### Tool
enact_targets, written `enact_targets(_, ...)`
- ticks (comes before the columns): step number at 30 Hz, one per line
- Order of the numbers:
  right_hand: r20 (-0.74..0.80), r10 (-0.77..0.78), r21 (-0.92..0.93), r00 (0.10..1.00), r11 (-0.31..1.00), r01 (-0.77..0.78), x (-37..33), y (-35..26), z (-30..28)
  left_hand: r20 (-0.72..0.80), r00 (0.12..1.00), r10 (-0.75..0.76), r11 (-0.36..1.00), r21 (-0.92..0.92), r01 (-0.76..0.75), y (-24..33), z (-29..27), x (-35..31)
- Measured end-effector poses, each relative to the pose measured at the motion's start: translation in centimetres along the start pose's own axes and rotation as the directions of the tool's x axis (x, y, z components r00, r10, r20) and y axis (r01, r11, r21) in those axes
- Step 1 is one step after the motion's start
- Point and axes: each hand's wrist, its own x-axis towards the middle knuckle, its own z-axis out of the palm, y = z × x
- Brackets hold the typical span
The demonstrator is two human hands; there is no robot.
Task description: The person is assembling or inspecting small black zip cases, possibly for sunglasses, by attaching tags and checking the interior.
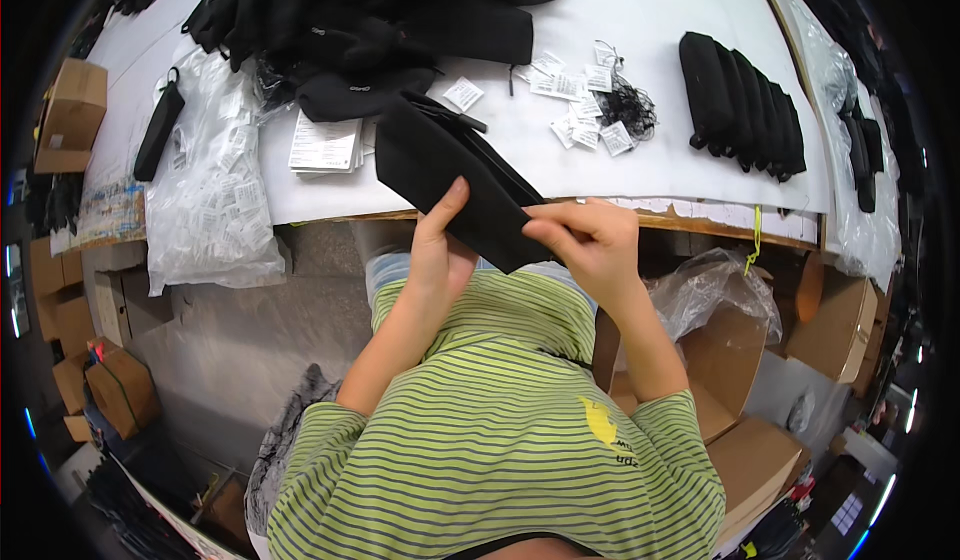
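We are holding a black fabric pouch point(455, 175) in both hands at the near edge of the bench point(640, 20).

Our left hand point(437, 250) is gripping the lower end, thumb pressed on the face; our right hand point(590, 245) is pinching the lower right corner closed. The pouch is looking light, soft and floppy, probably non-slip cloth, not fragile; we are judging the best hold is on the edges near the end, with the flat body supported. More black pouches point(745, 105) are lying lined up on the bench, paper tags point(580, 100) nearby.
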Motion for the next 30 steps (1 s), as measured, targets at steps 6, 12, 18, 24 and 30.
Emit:
enact_targets(6, -0.113, 0.47, 0.514, 0.875, 0.782, -0.354, -2.5, 1.8, 0.9, -0.049, 0.998, 0.046, 0.999, 0.016, -0.046, 1.4, 0.7, 0.7)
enact_targets(12, -0.09, 0.28, 0.423, 0.956, 0.879, -0.218, -3.0, 4.6, -0.3, -0.019, 0.991, 0.132, 0.96, 0.251, -0.123, 1.8, 2.4, 0.6)
enact_targets(18, -0.131, 0.177, 0.172, 0.975, 0.973, -0.153, 1.7, 0.4, -1.3, 0.133, 0.979, -0.155, 0.875, 0.479, 0.073, 0.7, 2.7, -0.1)
enact_targets(24, -0.232, -0.114, -0.2, 0.966, 0.978, 0.068, 2.4, 1.0, -2.1, 0.08, 0.972, -0.222, 0.863, 0.479, 0.158, 0.6, 2.7, -0.3)
enact_targets(30, -0.112, 0.036, -0.143, 0.993, 0.988, -0.052, 2.6, 0.5, -3.0, 0.075, 0.964, -0.255, 0.876, 0.44, 0.198, 0.8, 3.3, -0.1)
